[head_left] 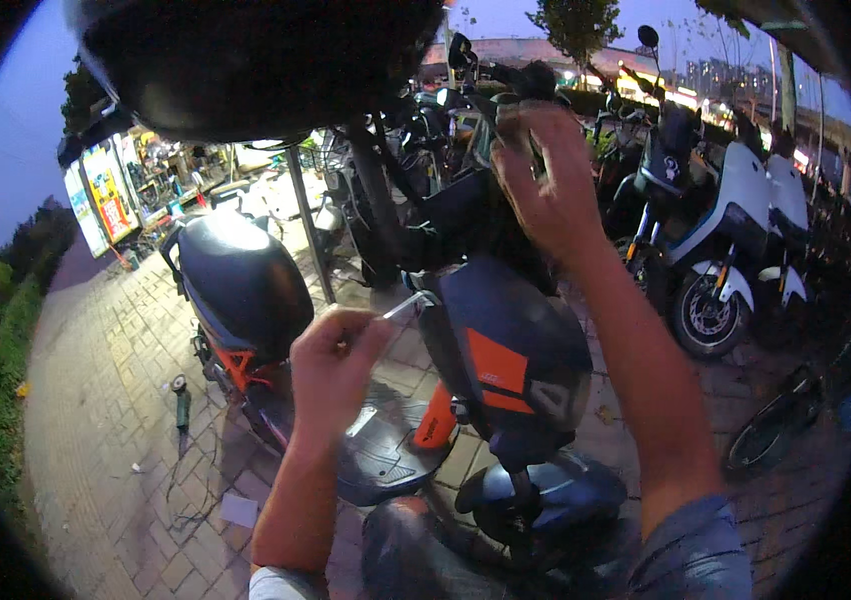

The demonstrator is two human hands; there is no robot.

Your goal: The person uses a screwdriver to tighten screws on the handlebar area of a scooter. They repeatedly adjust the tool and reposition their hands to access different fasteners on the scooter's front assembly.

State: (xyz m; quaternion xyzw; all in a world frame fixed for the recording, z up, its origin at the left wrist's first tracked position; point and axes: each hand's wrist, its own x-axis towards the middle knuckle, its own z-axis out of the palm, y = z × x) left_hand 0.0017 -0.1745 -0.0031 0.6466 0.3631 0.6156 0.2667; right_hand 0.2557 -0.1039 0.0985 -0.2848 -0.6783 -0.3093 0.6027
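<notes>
Paving; silvery rod in left hand

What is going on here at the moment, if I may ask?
A person's bare hands are at a black and orange scooter on brick paving. The left hand holds a thin, pale piece, possibly metal, near the scooter's front. The right hand is higher up, fingers bent; whether it grips anything is unclear. A tool resembling an angle grinder lies to the left.

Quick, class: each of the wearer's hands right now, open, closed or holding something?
Left hand: closed, pinching a thin silvery rod.
Right hand: fingers bent; whether it holds anything cannot be told.
</notes>
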